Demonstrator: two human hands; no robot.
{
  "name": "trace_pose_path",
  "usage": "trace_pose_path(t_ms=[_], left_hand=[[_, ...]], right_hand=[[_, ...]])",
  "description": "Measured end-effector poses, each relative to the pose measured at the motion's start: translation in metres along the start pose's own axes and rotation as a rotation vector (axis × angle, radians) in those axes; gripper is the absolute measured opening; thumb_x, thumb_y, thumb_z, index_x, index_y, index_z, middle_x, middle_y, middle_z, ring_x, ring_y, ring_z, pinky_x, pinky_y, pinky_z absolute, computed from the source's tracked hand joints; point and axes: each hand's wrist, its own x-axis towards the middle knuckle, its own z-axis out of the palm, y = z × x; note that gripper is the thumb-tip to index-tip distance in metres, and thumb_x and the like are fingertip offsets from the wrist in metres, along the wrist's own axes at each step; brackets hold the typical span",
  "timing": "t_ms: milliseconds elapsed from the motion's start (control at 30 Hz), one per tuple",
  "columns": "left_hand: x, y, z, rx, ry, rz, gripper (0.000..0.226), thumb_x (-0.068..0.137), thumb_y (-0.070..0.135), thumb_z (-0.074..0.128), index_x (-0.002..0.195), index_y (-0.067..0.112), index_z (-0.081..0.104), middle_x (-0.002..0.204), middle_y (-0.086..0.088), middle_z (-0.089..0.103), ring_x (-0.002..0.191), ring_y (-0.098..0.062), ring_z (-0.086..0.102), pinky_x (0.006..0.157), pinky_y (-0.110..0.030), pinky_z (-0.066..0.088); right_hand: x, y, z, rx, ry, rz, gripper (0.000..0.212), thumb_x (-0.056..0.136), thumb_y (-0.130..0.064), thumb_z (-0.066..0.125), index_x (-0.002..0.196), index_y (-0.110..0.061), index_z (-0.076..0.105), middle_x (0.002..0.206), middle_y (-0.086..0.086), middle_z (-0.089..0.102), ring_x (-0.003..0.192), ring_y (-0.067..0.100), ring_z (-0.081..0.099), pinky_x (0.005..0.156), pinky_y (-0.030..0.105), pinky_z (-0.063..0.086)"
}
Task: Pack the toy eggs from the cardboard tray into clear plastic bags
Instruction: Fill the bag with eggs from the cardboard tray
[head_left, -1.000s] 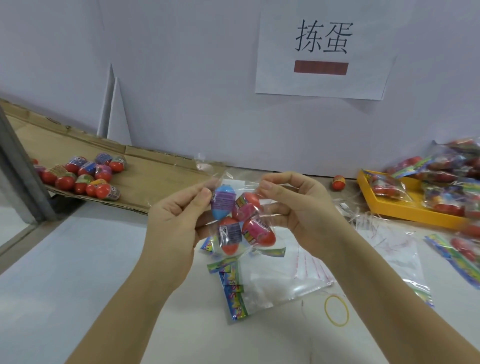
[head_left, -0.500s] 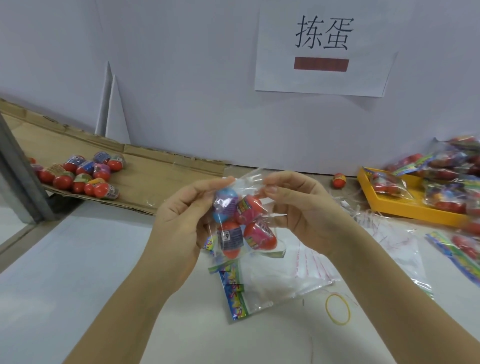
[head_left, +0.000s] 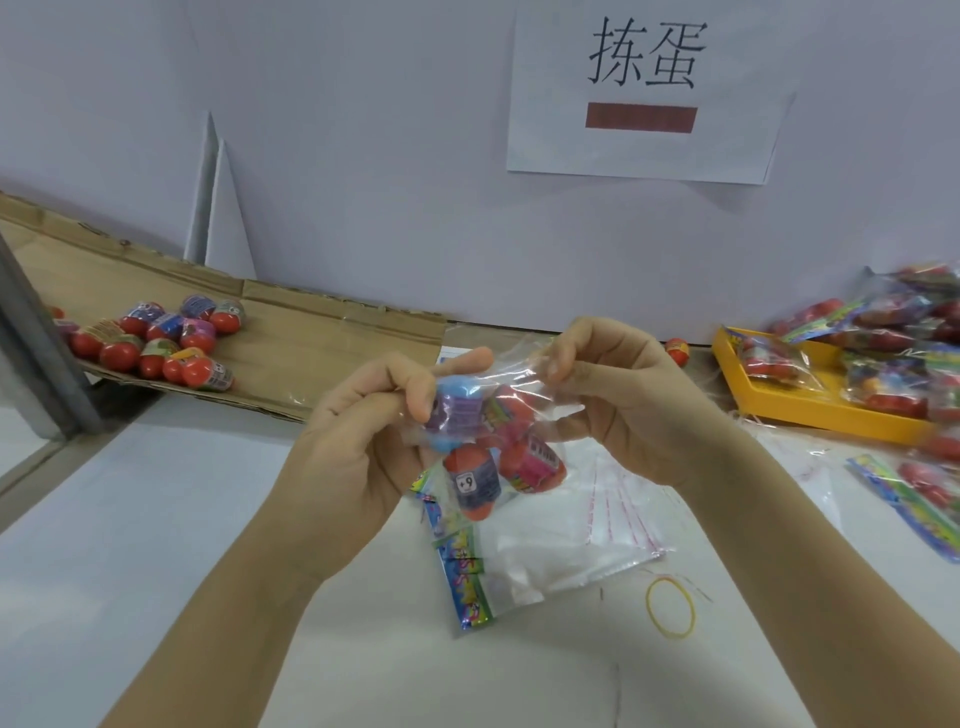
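Above the white table I hold a clear plastic bag (head_left: 511, 382) with several toy eggs (head_left: 480, 462) in it, red, pink and blue. My left hand (head_left: 358, 447) pinches the left side of the bag's top. My right hand (head_left: 618, 395) pinches the right side of the top. The eggs hang bunched below my fingers. A pile of loose red toy eggs (head_left: 156, 343) lies on the cardboard tray (head_left: 311, 353) at the back left.
A stack of empty clear bags (head_left: 561, 540) with colourful headers lies under my hands. A yellow rubber band (head_left: 670, 607) lies to their right. A yellow tray (head_left: 810, 405) with filled bags (head_left: 893, 358) stands at the right. One stray egg (head_left: 677, 351) sits by the wall.
My two hands have come closer together at the top of the bag, and the bag's mouth is now gathered between my fingers. The eggs hang lower and bunched.
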Motion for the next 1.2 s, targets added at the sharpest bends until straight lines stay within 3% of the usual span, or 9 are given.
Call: trace_pose_path(t_ms=[133,267,433,567,633,733,933,1100,1200], left_hand=[[0.001,-0.001,-0.004,0.044,-0.041,0.01,0.035,0.079,-0.001,0.043,0.056,0.019,0.06,0.121,-0.013,0.068,0.121,-0.026,0.06,0.082,-0.031,0.057],[0.001,0.001,-0.007,0.17,-0.058,0.046,0.016,0.064,0.011,0.055,0.054,0.021,0.064,0.119,-0.007,0.07,0.116,-0.022,0.063,0.078,-0.032,0.058],[0.002,-0.004,-0.012,0.359,-0.006,0.102,0.037,0.068,0.002,0.037,0.051,0.023,0.062,0.11,-0.001,0.074,0.102,-0.025,0.069,0.074,-0.035,0.056],[0.003,-0.007,-0.012,0.413,0.048,0.128,0.025,0.075,0.022,0.048,0.051,0.016,0.052,0.092,-0.024,0.068,0.11,-0.018,0.067,0.074,-0.046,0.046],[0.001,-0.009,-0.008,0.485,0.081,0.186,0.032,0.077,0.032,0.062,0.053,0.015,0.049,0.089,-0.019,0.07,0.107,-0.013,0.068,0.072,-0.042,0.051],[-0.001,-0.01,-0.002,0.532,0.098,0.248,0.032,0.071,0.014,0.076,0.052,0.019,0.051,0.101,0.006,0.076,0.108,-0.008,0.067,0.072,-0.027,0.059],[0.001,-0.011,-0.003,0.412,0.086,0.254,0.035,0.065,0.001,0.076,0.057,0.019,0.048,0.102,0.001,0.076,0.111,-0.011,0.066,0.069,-0.024,0.058],[0.001,-0.009,0.0,0.342,0.141,0.274,0.041,0.056,0.006,0.085,0.077,0.028,0.057,0.09,0.005,0.077,0.078,-0.013,0.074,0.057,-0.023,0.058],[0.001,-0.006,0.002,0.334,0.185,0.291,0.041,0.052,0.013,0.081,0.083,0.024,0.057,0.088,0.004,0.077,0.068,-0.01,0.073,0.055,-0.019,0.056]], right_hand=[[0.0,-0.005,0.002,-0.042,-0.008,-0.024,0.024,0.078,-0.002,0.058,0.061,-0.017,0.067,0.073,0.0,0.068,0.065,0.016,0.067,0.055,0.03,0.058],[-0.001,-0.006,0.003,-0.035,-0.013,-0.026,0.027,0.079,-0.001,0.057,0.061,-0.018,0.067,0.073,0.001,0.069,0.064,0.015,0.066,0.053,0.029,0.058],[-0.001,-0.006,0.003,-0.083,-0.012,-0.037,0.027,0.081,-0.002,0.058,0.061,-0.018,0.067,0.078,0.003,0.071,0.07,0.017,0.068,0.053,0.028,0.058],[-0.002,-0.005,0.003,-0.104,0.002,-0.042,0.026,0.081,-0.002,0.061,0.061,-0.017,0.067,0.078,0.005,0.07,0.072,0.019,0.068,0.054,0.027,0.057],[-0.002,-0.005,0.004,-0.117,0.008,-0.045,0.03,0.083,0.002,0.057,0.061,-0.016,0.067,0.078,0.006,0.07,0.071,0.019,0.068,0.055,0.029,0.058],[-0.002,-0.007,0.006,-0.138,0.022,-0.049,0.021,0.076,-0.007,0.06,0.06,-0.018,0.067,0.078,0.005,0.071,0.071,0.021,0.068,0.057,0.031,0.059],[-0.003,-0.011,0.006,-0.125,0.038,-0.055,0.016,0.074,-0.011,0.064,0.059,-0.017,0.066,0.077,0.004,0.07,0.073,0.023,0.067,0.063,0.037,0.059],[-0.003,-0.012,0.006,-0.111,0.035,-0.102,0.024,0.079,-0.005,0.059,0.068,-0.021,0.073,0.084,0.003,0.073,0.077,0.02,0.07,0.067,0.035,0.06],[-0.004,-0.015,-0.003,-0.009,0.067,-0.137,0.028,0.082,-0.007,0.058,0.098,-0.023,0.075,0.103,0.004,0.072,0.085,0.02,0.071,0.073,0.031,0.058]])
